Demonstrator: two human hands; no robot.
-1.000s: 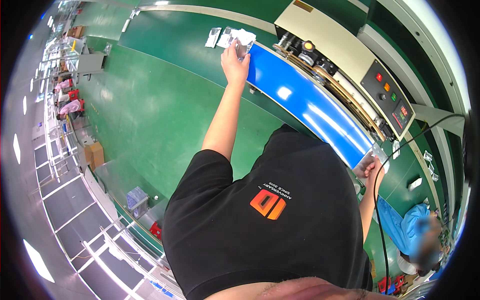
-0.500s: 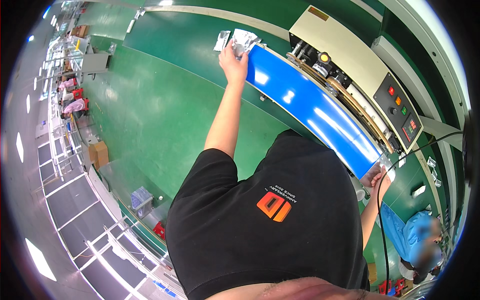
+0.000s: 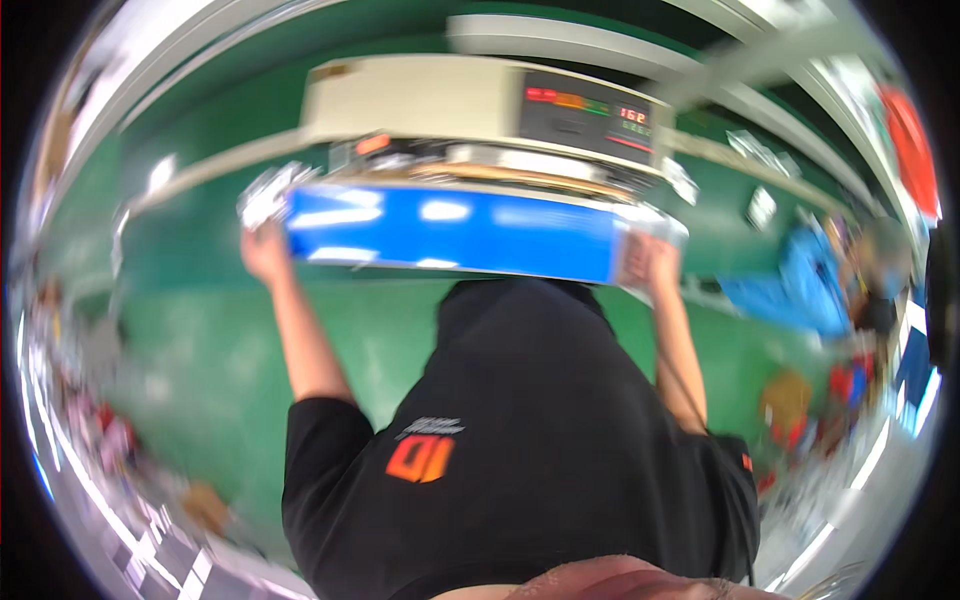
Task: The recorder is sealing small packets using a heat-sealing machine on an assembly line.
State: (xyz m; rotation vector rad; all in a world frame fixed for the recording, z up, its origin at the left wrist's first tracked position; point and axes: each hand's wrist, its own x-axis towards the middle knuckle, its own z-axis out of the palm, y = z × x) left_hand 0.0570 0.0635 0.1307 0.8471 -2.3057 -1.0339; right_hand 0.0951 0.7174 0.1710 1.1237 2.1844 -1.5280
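Note:
A band-sealing machine with a cream housing (image 3: 415,98) stands in front of me, its shiny blue belt (image 3: 460,226) running left to right. Past the belt's left end, my left hand (image 3: 266,253) has its fingers closed at a crumpled silver foil pouch (image 3: 272,197); motion smears the fingertips. My right hand (image 3: 652,264) is curled at the belt's right end, gripping a shiny, partly clear foil pouch (image 3: 662,222). How much of each pouch lies behind the fingers is hard to make out.
A dark control panel (image 3: 582,118) with lit buttons and a red display sits on the housing. Several foil pouches (image 3: 762,155) lie on the green bench to the right. A person in blue (image 3: 805,275) is at the far right. Blurred red objects (image 3: 850,380) stand below.
My view has swung round, so the slanting machine now lies nearly level across the picture. Both hands stay at the belt's two ends, by the foil pouches.

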